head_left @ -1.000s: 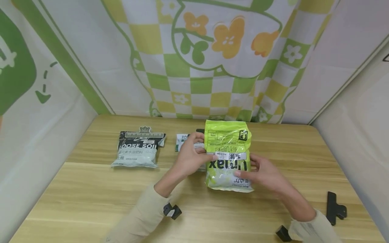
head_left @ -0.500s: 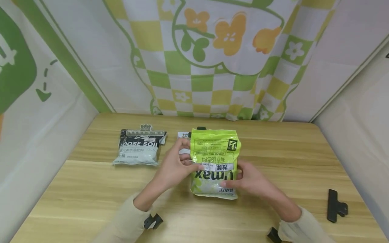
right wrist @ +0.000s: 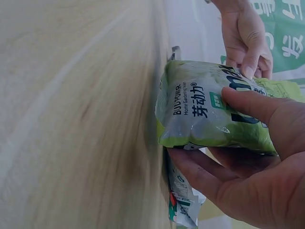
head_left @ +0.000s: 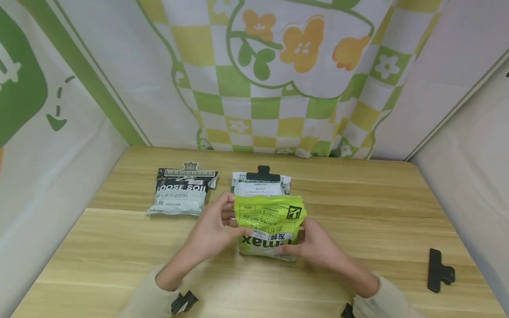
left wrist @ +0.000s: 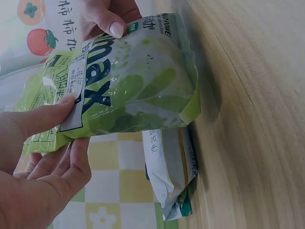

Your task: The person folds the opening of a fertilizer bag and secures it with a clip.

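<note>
A lime-green fertilizer bag [head_left: 270, 221] with dark "Umax" lettering is held between both hands over the middle of the table. The left hand [head_left: 214, 227] grips its left edge, thumb on the front and fingers behind. My right hand [head_left: 318, 245] holds the lower right side the same way, as the right wrist view shows. The bag's lower end is close over the wood in the left wrist view, and its green top tips toward the head camera. Behind it lies a white bag [head_left: 260, 189] with a black clip [head_left: 263, 173] on its top, partly covered by the green one.
A black-and-grey "Loose Soil" bag [head_left: 179, 194] with a decorated clip [head_left: 191, 169] lies at the back left. A loose black clip [head_left: 440, 270] lies on the wooden table [head_left: 377, 212] at the right. A checkered curtain [head_left: 266, 108] hangs along the back edge.
Both hands have brought the green bag left and nearer the person, and its top has tipped forward. More of the white bag and its black clip now shows.
</note>
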Demonstrator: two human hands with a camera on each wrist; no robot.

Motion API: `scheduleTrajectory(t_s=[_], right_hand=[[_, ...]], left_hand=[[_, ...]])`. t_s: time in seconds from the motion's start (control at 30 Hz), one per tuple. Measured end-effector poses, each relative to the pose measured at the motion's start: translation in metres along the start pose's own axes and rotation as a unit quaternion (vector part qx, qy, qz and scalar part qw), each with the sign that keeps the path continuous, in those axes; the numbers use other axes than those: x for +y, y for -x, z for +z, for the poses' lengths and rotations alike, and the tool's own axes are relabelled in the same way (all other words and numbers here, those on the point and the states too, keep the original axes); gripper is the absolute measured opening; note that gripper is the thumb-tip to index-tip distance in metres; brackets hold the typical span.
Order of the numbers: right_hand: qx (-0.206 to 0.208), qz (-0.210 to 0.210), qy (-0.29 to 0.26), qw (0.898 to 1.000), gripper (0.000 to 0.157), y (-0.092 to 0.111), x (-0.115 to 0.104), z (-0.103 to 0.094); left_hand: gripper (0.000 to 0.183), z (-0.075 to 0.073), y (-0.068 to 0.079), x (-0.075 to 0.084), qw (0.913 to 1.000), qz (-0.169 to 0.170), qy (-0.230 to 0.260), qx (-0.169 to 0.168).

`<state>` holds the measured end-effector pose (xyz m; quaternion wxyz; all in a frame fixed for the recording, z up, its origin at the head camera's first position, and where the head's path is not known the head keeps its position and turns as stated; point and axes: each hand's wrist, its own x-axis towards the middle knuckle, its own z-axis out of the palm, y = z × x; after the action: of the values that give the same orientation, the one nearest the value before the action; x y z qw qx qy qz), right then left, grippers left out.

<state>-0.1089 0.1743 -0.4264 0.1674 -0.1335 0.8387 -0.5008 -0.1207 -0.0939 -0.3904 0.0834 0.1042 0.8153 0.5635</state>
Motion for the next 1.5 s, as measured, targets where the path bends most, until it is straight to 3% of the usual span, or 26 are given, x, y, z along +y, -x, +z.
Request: scheduleTrajectory(t_s=[0.2,0.37,0.5,0.77,1.03,1.13,1.27,1.4,1.5], right_hand=[[0.013,-0.037,0.066,0.997,0.049,0.002,-0.001,0.005],[-0.003,-0.051,0.069,0.996,0.052,0.002,-0.001,0.007],[-0.013,-0.061,0.064,0.996,0.051,0.003,-0.001,0.008],[-0.014,-0.085,0.088,0.992,0.054,0.004,-0.003,0.01],[-0.031,-0.075,0.099,0.992,0.06,0.006,-0.004,0.005],[-0.016,-0.076,0.093,0.993,0.065,0.009,-0.005,0.001],[0.026,-0.137,0.071,0.988,0.07,0.01,-0.007,-0.001],[0.062,-0.221,0.045,0.972,0.058,0.008,-0.009,0.001],[0.08,-0.254,0.029,0.963,0.051,0.007,-0.01,0.003]], left_hand=[[0.052,-0.004,0.008,-0.001,0.9999,-0.003,0.011,-0.012],[0.046,-0.007,0.015,-0.003,0.9997,-0.006,0.002,-0.025],[0.043,-0.008,0.018,-0.005,0.9993,0.014,-0.01,-0.033],[0.05,-0.011,0.021,-0.011,0.9934,0.089,-0.052,-0.05],[0.052,-0.015,0.021,-0.012,0.9872,0.111,-0.088,-0.074],[0.054,-0.016,0.021,-0.013,0.9845,0.121,-0.093,-0.087],[0.059,-0.018,0.019,-0.013,0.9815,0.137,-0.09,-0.099],[0.057,-0.015,0.016,-0.014,0.9793,0.15,-0.091,-0.101],[0.053,-0.011,0.013,-0.014,0.9787,0.16,-0.083,-0.099]])
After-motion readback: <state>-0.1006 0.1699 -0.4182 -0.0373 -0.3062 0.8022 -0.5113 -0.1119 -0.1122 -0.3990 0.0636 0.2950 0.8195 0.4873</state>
